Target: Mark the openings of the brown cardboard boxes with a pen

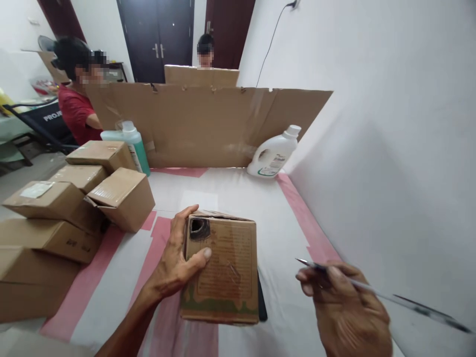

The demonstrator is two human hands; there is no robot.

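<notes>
Left hand (177,263) grips the small cardboard box (223,270) at lower centre of the frame, thumb across its face, right hand (345,310) at lower right pinches a pen (390,297); best to keep the box steady on the desk (230,191) and bring the tip in slowly.

The white table top (238,193) in the middle of the frame is bare, so a hand could pass there. A pile of brown boxes (74,198) blocks the left. A cardboard wall (208,124) closes the back, with two bottles (273,153) against it.
</notes>
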